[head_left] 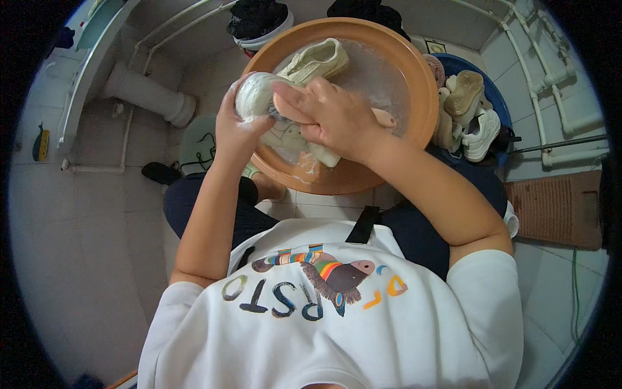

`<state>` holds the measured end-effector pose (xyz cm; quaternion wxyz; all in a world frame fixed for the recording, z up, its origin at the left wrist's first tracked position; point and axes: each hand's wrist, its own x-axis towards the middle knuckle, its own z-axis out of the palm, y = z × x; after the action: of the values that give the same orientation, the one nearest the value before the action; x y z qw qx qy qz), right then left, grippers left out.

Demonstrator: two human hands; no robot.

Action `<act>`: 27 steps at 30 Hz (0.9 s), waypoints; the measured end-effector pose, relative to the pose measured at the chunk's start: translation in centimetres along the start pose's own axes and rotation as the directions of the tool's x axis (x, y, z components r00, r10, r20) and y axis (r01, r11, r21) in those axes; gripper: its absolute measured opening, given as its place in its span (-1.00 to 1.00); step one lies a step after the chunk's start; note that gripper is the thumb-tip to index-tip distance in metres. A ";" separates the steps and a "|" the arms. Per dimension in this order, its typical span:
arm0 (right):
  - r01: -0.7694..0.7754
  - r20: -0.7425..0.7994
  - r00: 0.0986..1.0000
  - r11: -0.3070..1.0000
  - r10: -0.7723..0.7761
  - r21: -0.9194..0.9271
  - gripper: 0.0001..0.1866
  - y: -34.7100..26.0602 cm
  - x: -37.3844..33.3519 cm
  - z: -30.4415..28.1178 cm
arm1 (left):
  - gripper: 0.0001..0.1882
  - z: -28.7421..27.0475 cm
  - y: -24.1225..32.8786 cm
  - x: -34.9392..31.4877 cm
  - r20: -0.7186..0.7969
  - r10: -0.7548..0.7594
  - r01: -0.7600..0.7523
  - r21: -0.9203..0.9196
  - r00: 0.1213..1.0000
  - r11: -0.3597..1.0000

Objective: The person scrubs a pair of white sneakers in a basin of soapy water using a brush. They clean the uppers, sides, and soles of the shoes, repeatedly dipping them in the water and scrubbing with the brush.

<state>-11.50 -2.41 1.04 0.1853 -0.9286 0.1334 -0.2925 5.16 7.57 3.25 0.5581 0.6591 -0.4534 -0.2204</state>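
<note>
My left hand [232,123] is wrapped round the toe end of a pale, soapy shoe [262,94], raised over the near left side of an orange basin [424,97]. My right hand [340,120] is closed against the shoe's opening. A pale pink handle end [385,118] shows behind that hand, looking like part of a brush; its head is hidden by the fingers and shoe. Another cream shoe [317,61] rests in the basin's far side, in cloudy, sudsy water. Below my hands, a further pale piece [324,155] lies partly covered at the basin's near rim.
To the right stands a blue tub [502,110] piled with shoes [479,133]. A brown washboard [554,211] is near the right wall. Beyond the basin sits a white bucket [269,39] holding dark cloth. White pipes [531,78] run along the walls, and a thick drainpipe [149,97] stands left.
</note>
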 end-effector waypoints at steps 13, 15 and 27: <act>-0.229 0.147 0.960 0.970 0.239 -0.081 -0.35 3.7 -0.4 1.9 | -0.29 0.7 -1.4 -1.1 -0.074 -0.092 0.087 -0.062 0.993 0.994; -0.294 0.249 0.907 0.934 0.340 -0.205 -0.41 6.2 -0.2 1.4 | -0.28 0.6 -2.2 -1.3 -0.136 -0.101 0.095 -0.056 0.986 0.994; -0.395 0.504 0.749 0.900 0.431 -0.182 -0.42 5.0 -0.3 -0.4 | -0.25 0.3 -1.8 -4.2 0.117 -0.009 -0.022 0.260 0.993 0.965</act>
<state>-12.64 -6.89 -0.93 0.2450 -0.9253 0.2879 0.0293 3.47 10.86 0.60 0.4396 0.7113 -0.5125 -0.1952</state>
